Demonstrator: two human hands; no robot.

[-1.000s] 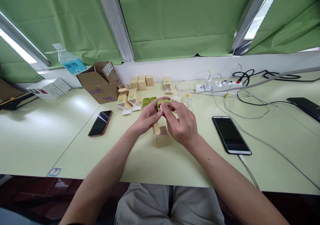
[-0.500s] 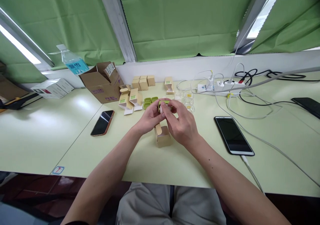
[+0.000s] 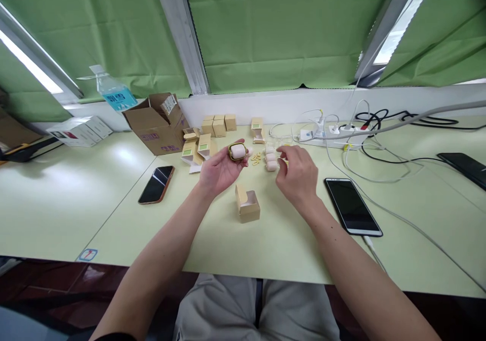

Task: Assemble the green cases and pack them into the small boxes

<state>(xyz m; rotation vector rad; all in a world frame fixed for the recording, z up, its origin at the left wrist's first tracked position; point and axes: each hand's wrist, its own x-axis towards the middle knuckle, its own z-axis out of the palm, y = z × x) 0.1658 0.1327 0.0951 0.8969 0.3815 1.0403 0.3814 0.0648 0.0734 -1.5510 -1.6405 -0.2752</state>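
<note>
On the palm of my left hand (image 3: 222,171) lies a small olive-green case (image 3: 230,154), with my fingers curled round it. A rounded pale pinkish-white piece (image 3: 238,152) sits inside its rim. My right hand (image 3: 299,174) is over the table to the right, thumb and forefinger apart beside a row of pinkish-white pieces (image 3: 271,158); I see nothing between them. Small yellow loops (image 3: 256,159) lie between my hands. An opened small cardboard box (image 3: 248,210) stands below them, its flap up. The green cups behind my left hand are hidden.
Opened small boxes (image 3: 205,146) and closed ones (image 3: 219,126) stand behind, near a large carton (image 3: 159,128). One phone (image 3: 156,184) lies left; another, plugged in, (image 3: 354,207) lies right of my right forearm. Cables trail from the power strip (image 3: 334,137).
My hands have separated. The left has moved slightly left with the green case, and the right has let go of it and moved right towards the pinkish-white pieces.
</note>
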